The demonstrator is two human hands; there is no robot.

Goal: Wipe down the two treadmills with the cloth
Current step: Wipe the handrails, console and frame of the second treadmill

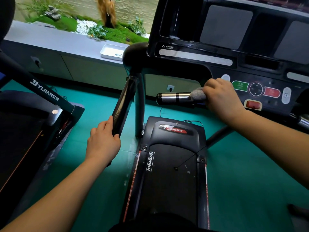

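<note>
A black Johnson treadmill (173, 141) stands in front of me, its console (234, 41) at the upper right. My right hand (220, 96) is closed on a grey cloth (198, 94) and presses it around the chrome pulse-grip bar (173, 97) below the console. My left hand (103, 141) grips the lower end of the treadmill's black left handrail (124, 104). A second treadmill, marked Yijian (33, 106), stands at the left edge, only partly in view.
A green floor mat (100, 104) lies under both machines. A grey cabinet ledge (55, 41) runs along the back, with a white tray (113, 51) on it and planted greenery behind. Wall sockets with plugs sit low on the cabinet front.
</note>
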